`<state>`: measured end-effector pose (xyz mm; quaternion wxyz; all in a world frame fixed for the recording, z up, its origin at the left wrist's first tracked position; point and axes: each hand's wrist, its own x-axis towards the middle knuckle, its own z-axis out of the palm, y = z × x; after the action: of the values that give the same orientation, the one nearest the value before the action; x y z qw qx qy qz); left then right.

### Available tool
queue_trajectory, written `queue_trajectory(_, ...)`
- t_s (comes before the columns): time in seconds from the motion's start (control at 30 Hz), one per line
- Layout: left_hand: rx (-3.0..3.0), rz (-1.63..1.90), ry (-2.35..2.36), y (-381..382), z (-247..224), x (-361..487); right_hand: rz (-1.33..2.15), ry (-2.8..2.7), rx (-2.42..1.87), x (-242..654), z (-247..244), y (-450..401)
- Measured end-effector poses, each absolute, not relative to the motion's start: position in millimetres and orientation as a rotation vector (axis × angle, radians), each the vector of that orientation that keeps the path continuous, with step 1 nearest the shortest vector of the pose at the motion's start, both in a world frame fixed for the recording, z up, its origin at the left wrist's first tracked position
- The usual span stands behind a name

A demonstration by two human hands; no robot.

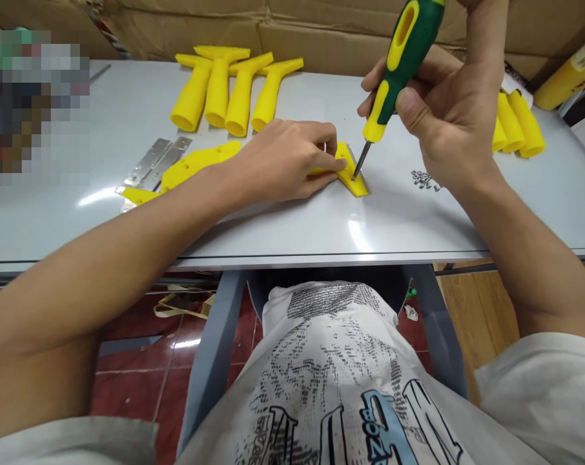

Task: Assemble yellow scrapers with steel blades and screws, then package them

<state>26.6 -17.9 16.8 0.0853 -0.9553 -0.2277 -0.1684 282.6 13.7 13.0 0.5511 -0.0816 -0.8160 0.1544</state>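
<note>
My left hand (297, 161) is closed around a yellow plastic scraper (353, 183) and presses it to the white table. Only the scraper's wide head, with a thin metal strip along its far edge, shows beyond my fingers. My right hand (447, 110) grips a green and yellow screwdriver (387, 84) by its handle, tilted, with the tip on a screw spot in the scraper head. Small loose screws (424, 181) lie in a pile right of the scraper, near my right wrist. Left of my left hand are flat yellow plastic pieces (195, 161) and metal blades (157, 161).
Several yellow scraper handles (239, 90) lie in a row at the table's back left. More yellow handles (527, 123) rest at the right, near a yellow container (576, 74). Cardboard (312, 32) stands behind the table (292, 236). Its front edge runs close to my lap.
</note>
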Motion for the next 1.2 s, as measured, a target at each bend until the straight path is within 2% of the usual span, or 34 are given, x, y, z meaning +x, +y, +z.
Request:
queue_trajectory(0.2, -2.898, -0.502, -0.689, -17, 17, 26, 0.432, -1.982, -0.323, 297, 10, 34)
queue_trajectory(0.5, -2.815, -0.481, -0.644, -18, 17, 27, 0.425, -2.05, -0.214, 298, 21, 26)
queue_trajectory(0.77, -2.818, -0.512, -0.642, -20, 17, 28, 0.128, -1.813, -0.369, 280, 10, 7)
queue_trajectory(0.93, -2.827, -0.466, -0.68, -20, 17, 28, -0.016, -1.768, -0.625, 273, 11, -17)
queue_trajectory(1.2, -2.872, -0.471, -0.75, -24, 18, 28, -0.148, -1.694, -0.609, 270, 15, -19)
